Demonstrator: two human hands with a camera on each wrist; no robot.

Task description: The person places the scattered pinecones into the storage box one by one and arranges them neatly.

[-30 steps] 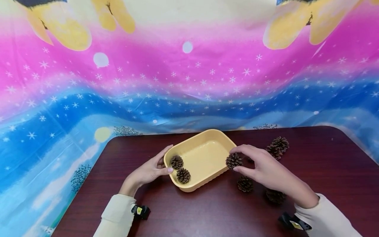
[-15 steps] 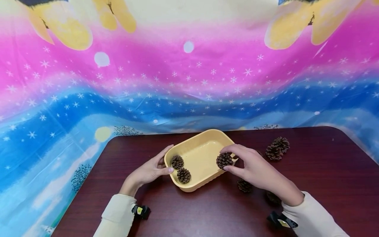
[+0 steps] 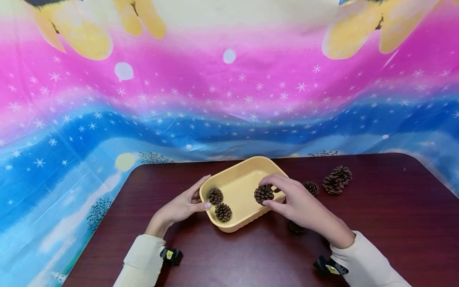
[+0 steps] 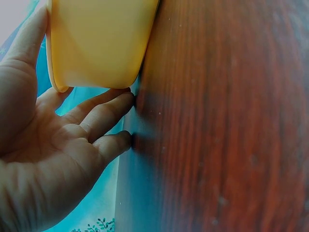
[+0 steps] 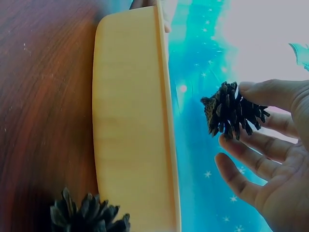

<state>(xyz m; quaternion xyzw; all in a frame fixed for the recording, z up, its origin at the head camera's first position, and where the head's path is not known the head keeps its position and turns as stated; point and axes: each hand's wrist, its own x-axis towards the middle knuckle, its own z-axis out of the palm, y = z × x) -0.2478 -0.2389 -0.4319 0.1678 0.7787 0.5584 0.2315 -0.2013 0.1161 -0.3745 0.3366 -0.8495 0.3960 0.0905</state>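
Observation:
My right hand (image 3: 292,201) pinches a brown pine cone (image 3: 263,194) between thumb and fingers, over the right end of a yellow plastic bin (image 3: 239,186). The right wrist view shows this pine cone (image 5: 231,111) above the rim, thumb on one side and fingertips on the other. My left hand (image 3: 179,205) grips the bin's left end, thumb on the rim and fingers outside the wall. From the left wrist, those fingers (image 4: 108,113) reach down to the table beside the bin. Two pine cones, one (image 3: 215,196) behind the other (image 3: 223,212), lie inside at the left end.
Right of the bin, one pine cone (image 3: 311,188) lies behind my right hand and another (image 3: 297,227) is partly covered by it. Two more pine cones (image 3: 332,184) touch farther right on the dark red wooden table (image 3: 229,259). A printed cloth (image 3: 201,95) hangs behind the table.
My right hand has carried its pine cone leftward, from beside the bin's right rim to over the inside. The left hand has kept its place on the bin.

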